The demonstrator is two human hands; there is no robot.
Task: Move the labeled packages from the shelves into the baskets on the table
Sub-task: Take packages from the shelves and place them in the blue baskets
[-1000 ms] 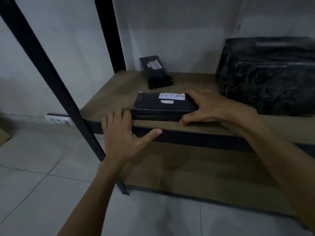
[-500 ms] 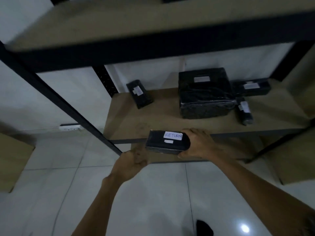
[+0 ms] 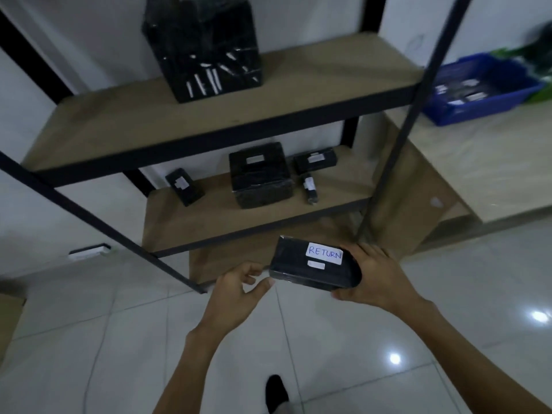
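Note:
A flat black package (image 3: 301,268) with a white label reading RETURN is held in the air in front of the shelf unit, gripped at its right end by my right hand (image 3: 373,273). My left hand (image 3: 239,289) hovers just left of the package with fingers loosely curled and the thumb tip close to its left corner, holding nothing. On the lower shelf (image 3: 209,222) lie a square black package (image 3: 260,174) and three smaller ones (image 3: 183,186) (image 3: 315,159) (image 3: 309,188). A blue basket (image 3: 448,110) with labeled packages stands on the table at the right.
A large black wrapped box (image 3: 203,46) stands on the upper shelf (image 3: 119,130). Black metal uprights (image 3: 403,115) and a slanted one (image 3: 89,216) frame the shelves. The wooden table (image 3: 493,162) sits right of the unit. White tiled floor lies below, my shoe (image 3: 276,391) on it.
The package has been lifted off the lower shelf and drawn back from it in my right hand. My view has pulled away and turned right, bringing the table and blue basket into sight.

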